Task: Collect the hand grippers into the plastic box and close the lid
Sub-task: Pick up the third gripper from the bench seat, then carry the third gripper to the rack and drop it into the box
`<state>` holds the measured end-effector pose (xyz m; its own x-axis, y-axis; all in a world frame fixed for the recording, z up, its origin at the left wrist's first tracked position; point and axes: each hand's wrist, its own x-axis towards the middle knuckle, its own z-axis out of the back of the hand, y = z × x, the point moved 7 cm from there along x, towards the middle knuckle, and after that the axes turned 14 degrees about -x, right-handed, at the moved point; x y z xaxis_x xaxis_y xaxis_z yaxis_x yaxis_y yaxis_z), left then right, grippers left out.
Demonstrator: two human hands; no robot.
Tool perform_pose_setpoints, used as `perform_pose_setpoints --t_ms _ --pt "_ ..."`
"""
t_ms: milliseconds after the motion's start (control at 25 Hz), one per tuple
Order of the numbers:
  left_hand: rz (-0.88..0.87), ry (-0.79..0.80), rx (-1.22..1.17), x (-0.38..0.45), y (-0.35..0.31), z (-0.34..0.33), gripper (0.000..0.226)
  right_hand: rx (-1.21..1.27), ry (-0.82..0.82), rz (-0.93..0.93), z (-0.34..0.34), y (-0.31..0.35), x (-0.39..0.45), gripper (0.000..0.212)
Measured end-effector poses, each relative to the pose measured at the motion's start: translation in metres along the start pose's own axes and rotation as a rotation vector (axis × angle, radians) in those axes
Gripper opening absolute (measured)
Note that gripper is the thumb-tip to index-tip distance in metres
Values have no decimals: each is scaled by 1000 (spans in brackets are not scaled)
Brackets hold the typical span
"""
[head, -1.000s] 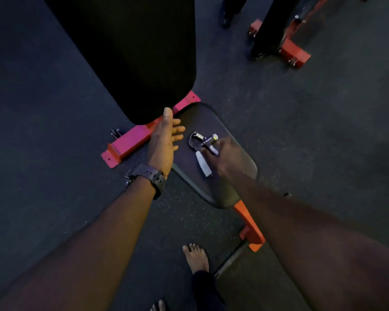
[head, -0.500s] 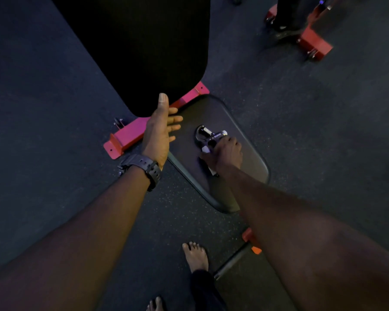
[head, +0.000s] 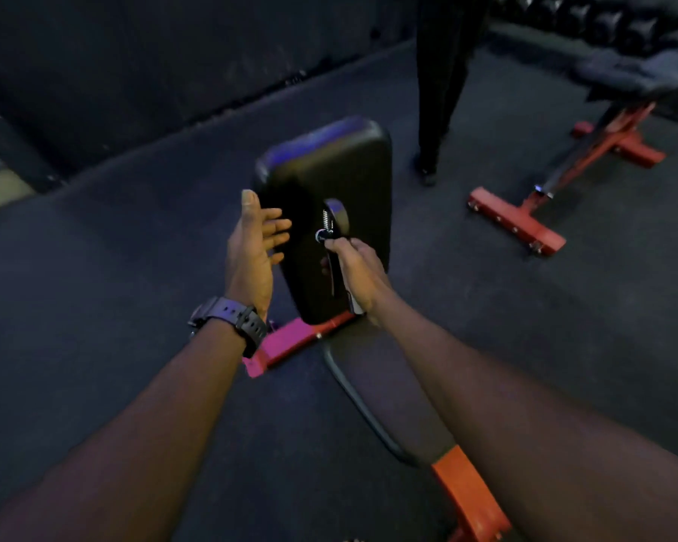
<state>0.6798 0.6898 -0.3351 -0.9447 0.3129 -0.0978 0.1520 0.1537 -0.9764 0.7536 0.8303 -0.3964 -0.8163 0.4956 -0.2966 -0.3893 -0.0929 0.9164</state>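
Note:
My right hand (head: 356, 271) is closed around the handles of a hand gripper (head: 334, 224), a dark tool with a metal spring and a curved top. It is lifted in the air in front of the bench's upright black back pad (head: 353, 166). My left hand (head: 252, 248), with a black watch on the wrist, hovers open just left of the gripper, palm turned toward it, holding nothing. No plastic box is in view.
The bench's black seat pad (head: 372, 377) and red frame (head: 290, 342) lie below my arms on dark rubber flooring. A second red-framed bench (head: 541, 213) stands at the right. A person's dark-clad leg (head: 435, 91) stands behind the back pad. A dark wall runs along the back left.
My right hand closed on the hand gripper and lifted it off the seat pad. My head tilted up, bringing the back pad, wall and second bench into view. The left hand stays open.

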Motion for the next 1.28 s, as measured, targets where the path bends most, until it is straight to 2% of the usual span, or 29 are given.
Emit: perform_pose_setpoints --t_ms 120,240,360,520,680,840,1040,1160,1280 --pt "-142 -97 -22 -21 -123 48 69 -20 105 176 -28 127 -38 55" --pt "-323 -196 -32 -76 -250 124 67 -50 230 393 -94 258 -110 59" --pt "-512 -342 -6 -169 -361 228 60 -31 406 585 -193 366 -216 69" --pt "-668 -635 100 -340 -457 376 59 79 679 740 -332 444 -392 64" --pt "-799 -943 222 -548 -518 496 68 198 906 800 -455 471 -594 42" --pt "-859 -1212 279 -725 -533 552 76 197 1135 824 -537 455 -756 48" --pt "-916 -1617 302 -918 -513 562 72 140 1468 872 -579 417 -933 58" --pt "-878 -1815 373 -992 -499 546 79 129 1607 912 -580 394 -1005 60" --pt "-860 -1930 416 -1032 -488 526 71 98 1727 976 -573 375 -1048 57"
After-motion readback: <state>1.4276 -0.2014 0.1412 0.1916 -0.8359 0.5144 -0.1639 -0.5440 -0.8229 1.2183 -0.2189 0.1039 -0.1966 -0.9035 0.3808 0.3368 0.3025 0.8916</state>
